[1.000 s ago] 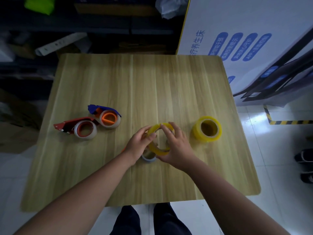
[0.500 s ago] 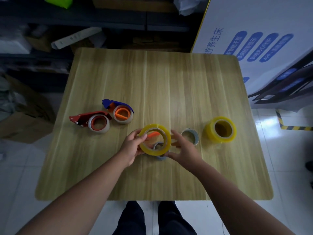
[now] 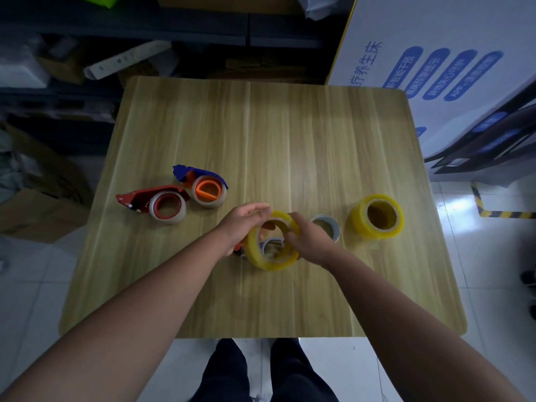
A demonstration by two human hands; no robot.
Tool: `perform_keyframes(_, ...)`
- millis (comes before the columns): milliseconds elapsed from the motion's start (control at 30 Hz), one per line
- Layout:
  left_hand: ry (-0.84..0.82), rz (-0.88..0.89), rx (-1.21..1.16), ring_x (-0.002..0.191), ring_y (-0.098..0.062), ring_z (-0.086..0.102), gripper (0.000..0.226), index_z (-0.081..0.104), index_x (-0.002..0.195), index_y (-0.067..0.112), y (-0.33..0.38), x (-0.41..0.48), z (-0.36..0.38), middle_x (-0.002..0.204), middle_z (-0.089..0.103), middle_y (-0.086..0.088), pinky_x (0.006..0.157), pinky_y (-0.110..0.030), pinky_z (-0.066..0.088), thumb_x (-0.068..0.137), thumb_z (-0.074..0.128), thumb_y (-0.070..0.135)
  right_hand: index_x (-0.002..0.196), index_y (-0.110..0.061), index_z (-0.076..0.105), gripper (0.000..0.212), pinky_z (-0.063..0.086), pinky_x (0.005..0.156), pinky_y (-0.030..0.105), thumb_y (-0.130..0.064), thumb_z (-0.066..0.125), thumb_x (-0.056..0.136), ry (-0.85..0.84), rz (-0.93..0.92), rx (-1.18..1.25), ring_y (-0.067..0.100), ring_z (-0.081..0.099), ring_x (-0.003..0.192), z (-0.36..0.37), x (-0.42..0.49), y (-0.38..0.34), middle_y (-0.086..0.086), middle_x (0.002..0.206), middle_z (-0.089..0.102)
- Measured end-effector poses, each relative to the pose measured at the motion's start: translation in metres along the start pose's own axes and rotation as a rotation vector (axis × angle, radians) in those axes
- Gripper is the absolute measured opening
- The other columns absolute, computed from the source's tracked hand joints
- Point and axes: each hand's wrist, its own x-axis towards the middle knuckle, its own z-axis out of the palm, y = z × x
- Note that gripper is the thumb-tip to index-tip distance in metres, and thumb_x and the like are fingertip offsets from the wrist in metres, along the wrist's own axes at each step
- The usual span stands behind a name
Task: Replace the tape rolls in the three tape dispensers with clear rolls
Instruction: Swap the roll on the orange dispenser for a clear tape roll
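A tilted yellow tape roll (image 3: 269, 262) over the table (image 3: 290, 140), left grip (image 3: 243, 224) and right grip (image 3: 310, 239) both clamped on its rim, small grey roll (image 3: 327, 227) just to its right

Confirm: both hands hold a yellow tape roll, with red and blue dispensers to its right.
Wrong side: the head view shows the red dispenser and blue dispenser left of the yellow tape roll held by the left hand and right hand.

View: one wide-angle camera worn on the person's head.
Facing: forward and steeply down onto the wooden table (image 3: 290, 134).
Nearness: close, with the person's legs (image 3: 261, 372) at the near edge and shelving (image 3: 203, 39) beyond the far edge.
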Motion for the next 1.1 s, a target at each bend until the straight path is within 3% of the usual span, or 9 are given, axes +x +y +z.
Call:
perform_keyframes(100,0.026,-0.027,-0.038,0.107,-0.015,0.063,0.065,0.055,0.131,0.023,0.002,-0.002,0.004,0.115,0.066,0.005,0.085,-0.032,0.053,0.076,0.061,0.059,0.116,-0.013,0.044,0.024,0.060,0.057,0.042,-0.015,0.051,0.092,0.051,0.159,0.237,0.030,0.069,0.062,0.005,0.000,0.001,0.019,0.093,0.065)
perform_keyframes(200,-0.012,-0.052,-0.111,0.109,-0.017,0.063,0.057,0.053,0.127,0.026,-0.010,-0.010,0.004,0.121,0.065,-0.001,0.081,-0.033,0.057,0.076,0.069,0.045,0.121,-0.012,0.039,0.032,0.060,0.055,0.039,-0.010,0.054,0.093,0.119,0.344,0.540,0.029,0.070,0.070,0.008,-0.002,0.002,0.018,0.103,0.059)
perform_keyframes(367,-0.075,0.077,0.015,0.121,-0.007,0.055,0.101,0.033,0.147,0.037,-0.040,-0.018,0.007,0.135,0.055,0.010,0.097,-0.030,0.050,0.064,0.090,0.026,0.127,-0.025,0.038,0.049,0.061,0.061,0.041,-0.005,0.061,0.089,0.164,0.407,0.818,0.028,0.068,0.088,0.022,-0.004,0.006,0.008,0.112,0.054)
perform_keyframes(600,-0.054,0.113,0.443,0.124,-0.007,0.047,0.112,0.018,0.143,0.060,-0.056,-0.015,-0.001,0.142,0.044,0.014,0.092,-0.018,0.046,0.068,0.082,0.007,0.111,-0.013,0.042,0.019,0.062,0.061,0.046,-0.020,0.050,0.096,0.293,0.348,0.380,0.025,0.063,0.078,0.039,-0.003,0.019,0.008,0.091,0.055)
perform_keyframes(700,0.007,0.092,0.758,0.123,-0.018,0.043,0.108,0.016,0.140,0.063,-0.060,-0.014,-0.010,0.139,0.038,0.004,0.098,-0.032,0.047,0.072,0.072,0.001,0.100,-0.018,0.045,0.021,0.060,0.065,0.052,-0.031,0.054,0.087,0.347,0.324,0.220,0.031,0.063,0.079,0.045,-0.001,0.024,0.011,0.094,0.058)
perform_keyframes(767,0.112,0.149,0.903,0.130,-0.022,0.038,0.095,0.028,0.143,0.052,-0.067,-0.012,-0.019,0.143,0.038,0.005,0.106,-0.044,0.040,0.074,0.067,0.000,0.102,-0.019,0.045,0.024,0.060,0.063,0.051,-0.033,0.055,0.086,0.340,0.342,0.202,0.031,0.063,0.080,0.051,0.003,0.032,0.014,0.104,0.056)
perform_keyframes(867,0.243,0.158,0.851,0.129,-0.023,0.043,0.078,0.042,0.141,0.037,-0.082,-0.007,-0.035,0.143,0.044,0.003,0.105,-0.047,0.041,0.075,0.066,0.004,0.117,-0.014,0.046,0.026,0.061,0.055,0.045,-0.022,0.055,0.094,0.322,0.370,0.247,0.027,0.063,0.078,0.053,0.007,0.035,0.014,0.111,0.055)
perform_keyframes(1000,0.233,0.073,0.723,0.121,-0.017,0.051,0.061,0.048,0.138,0.037,-0.094,-0.006,-0.044,0.136,0.050,0.005,0.099,-0.039,0.047,0.082,0.072,0.026,0.125,-0.012,0.047,0.030,0.060,0.052,0.037,-0.018,0.053,0.096,0.309,0.382,0.302,0.025,0.061,0.084,0.054,0.012,0.043,0.013,0.115,0.056)
perform_keyframes(1100,0.262,0.090,0.672,0.107,-0.015,0.060,0.046,0.061,0.129,0.030,-0.095,-0.007,-0.042,0.123,0.062,0.004,0.092,-0.033,0.050,0.084,0.072,0.028,0.140,-0.020,0.042,0.043,0.060,0.054,0.035,-0.019,0.051,0.098,0.268,0.373,0.332,0.026,0.061,0.093,0.054,0.013,0.045,0.010,0.118,0.055)
